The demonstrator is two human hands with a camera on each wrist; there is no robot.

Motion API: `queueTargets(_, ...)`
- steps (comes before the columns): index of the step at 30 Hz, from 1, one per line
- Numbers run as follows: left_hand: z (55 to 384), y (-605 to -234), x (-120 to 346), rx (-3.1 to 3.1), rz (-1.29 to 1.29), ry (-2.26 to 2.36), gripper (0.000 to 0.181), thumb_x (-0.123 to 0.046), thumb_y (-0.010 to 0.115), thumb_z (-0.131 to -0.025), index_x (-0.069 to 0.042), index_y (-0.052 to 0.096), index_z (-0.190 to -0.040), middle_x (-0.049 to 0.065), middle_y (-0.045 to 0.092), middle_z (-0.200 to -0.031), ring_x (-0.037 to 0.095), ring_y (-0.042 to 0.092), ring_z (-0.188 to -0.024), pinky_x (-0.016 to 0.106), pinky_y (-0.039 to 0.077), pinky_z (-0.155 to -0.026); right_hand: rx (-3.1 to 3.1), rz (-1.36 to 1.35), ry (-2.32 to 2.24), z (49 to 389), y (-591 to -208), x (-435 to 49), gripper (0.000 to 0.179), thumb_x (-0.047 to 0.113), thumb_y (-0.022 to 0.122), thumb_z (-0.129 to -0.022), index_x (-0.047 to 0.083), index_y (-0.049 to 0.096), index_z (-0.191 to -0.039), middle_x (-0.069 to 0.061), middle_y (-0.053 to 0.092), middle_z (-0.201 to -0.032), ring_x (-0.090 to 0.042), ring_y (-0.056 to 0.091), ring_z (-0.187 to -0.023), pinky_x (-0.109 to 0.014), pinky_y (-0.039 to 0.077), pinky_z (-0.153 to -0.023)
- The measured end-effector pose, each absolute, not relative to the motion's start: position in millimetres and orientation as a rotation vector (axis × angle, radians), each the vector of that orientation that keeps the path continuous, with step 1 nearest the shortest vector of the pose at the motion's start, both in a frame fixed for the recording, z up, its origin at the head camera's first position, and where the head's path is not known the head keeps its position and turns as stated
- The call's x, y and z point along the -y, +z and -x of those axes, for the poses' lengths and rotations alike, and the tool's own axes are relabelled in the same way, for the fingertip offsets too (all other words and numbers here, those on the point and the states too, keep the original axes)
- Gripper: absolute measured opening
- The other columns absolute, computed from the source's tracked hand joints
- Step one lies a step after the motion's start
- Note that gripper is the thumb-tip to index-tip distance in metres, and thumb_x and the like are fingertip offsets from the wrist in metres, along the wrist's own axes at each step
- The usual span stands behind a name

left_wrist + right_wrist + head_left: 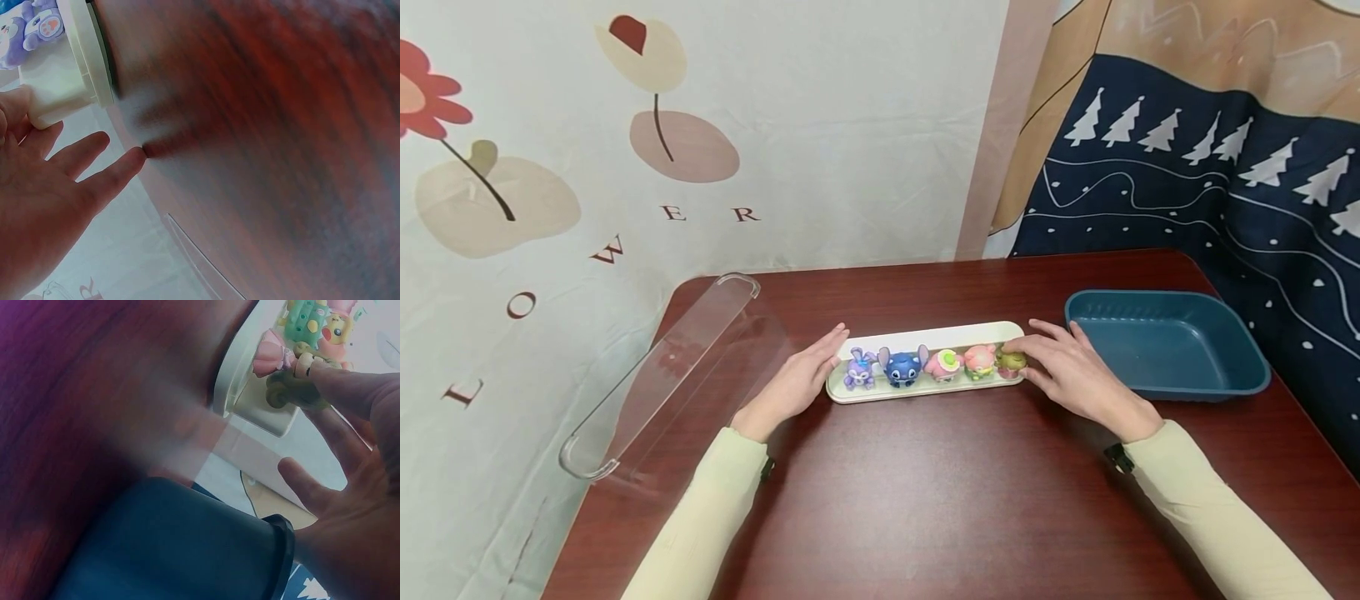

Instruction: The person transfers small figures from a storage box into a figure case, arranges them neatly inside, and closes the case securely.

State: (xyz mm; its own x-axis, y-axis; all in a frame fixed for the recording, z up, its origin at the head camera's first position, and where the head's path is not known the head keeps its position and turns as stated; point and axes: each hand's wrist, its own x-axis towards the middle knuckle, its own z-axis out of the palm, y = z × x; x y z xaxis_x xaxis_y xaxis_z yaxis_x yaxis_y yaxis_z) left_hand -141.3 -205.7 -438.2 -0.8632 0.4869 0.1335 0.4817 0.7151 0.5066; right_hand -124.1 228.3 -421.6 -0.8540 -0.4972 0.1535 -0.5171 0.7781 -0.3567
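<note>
A long cream tray (928,393) lies mid-table with several small toy figurines in a row: a purple rabbit-eared one (860,369), a blue big-eared one (903,367), a pink one with a green-and-white middle (943,365), and a pink-and-green one (980,362). At the tray's right end, my right hand (1067,369) pinches an olive-green figurine with a pink skirt (1011,362) between thumb and fingers. Its other fingers are spread. My left hand (797,377) touches the tray's left end with fairly straight fingers, its thumb near the rim in the left wrist view.
A deep blue-green plastic basin (1165,342) stands at the right, just past my right hand. To the left, a clear plastic cover (662,383) lies on the dark red-brown table (917,500). Printed cloths (850,150) hang behind the table.
</note>
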Motion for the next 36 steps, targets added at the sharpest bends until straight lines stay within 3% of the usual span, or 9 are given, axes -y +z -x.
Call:
queueTargets(7, 140.7, -438.5, 205.0, -2.923, -0.835, 0.865, 0.049, -0.008, 0.054, -0.108, 0.002, 0.044, -0.155, 0.018, 0.04, -0.162, 0.035, 0.043, -0.145, 0.052, 0.036, -0.117, 2.797, -0.892, 0.589, 125.3, -423.8, -228.0, 0.041, 0.004, 0.082, -0.088, 0.022, 0.073, -0.123, -0.004, 0.07, -0.126, -0.039, 0.043, -0.142, -0.082, 0.019, -0.109)
queueTargets(14, 141.4, -439.9, 205.2, -2.926, -0.833, 0.86, 0.048, -0.009, 0.053, -0.108, 0.001, 0.044, -0.155, 0.017, 0.04, -0.162, 0.034, 0.043, -0.145, 0.051, 0.036, -0.117, 2.781, -0.88, 0.521, 126.6, -425.1, -226.7, 0.042, 0.004, 0.085, -0.084, 0.018, 0.073, -0.123, -0.007, 0.071, -0.123, -0.04, 0.043, -0.141, -0.08, 0.015, -0.113)
queueTargets(22, 141.1, -439.4, 205.0, -2.921, -0.837, 0.869, 0.049, -0.009, 0.054, -0.108, 0.001, 0.044, -0.155, 0.016, 0.04, -0.162, 0.035, 0.044, -0.145, 0.051, 0.036, -0.117, 2.719, -0.905, 0.476, 128.7, -427.8, -224.7, 0.048, 0.0, 0.09, -0.078, 0.017, 0.072, -0.119, -0.007, 0.073, -0.119, -0.04, 0.047, -0.139, -0.08, 0.018, -0.112)
queueTargets(36, 141.2, -439.6, 204.9, -2.921, -0.823, 0.858, 0.049, -0.01, 0.054, -0.108, 0.0, 0.044, -0.155, 0.015, 0.039, -0.163, 0.034, 0.043, -0.145, 0.051, 0.036, -0.118, 2.694, -0.899, 0.426, 129.2, -427.0, -224.2, 0.048, 0.002, 0.09, -0.077, 0.015, 0.073, -0.12, -0.008, 0.07, -0.121, -0.042, 0.047, -0.138, -0.082, 0.022, -0.109)
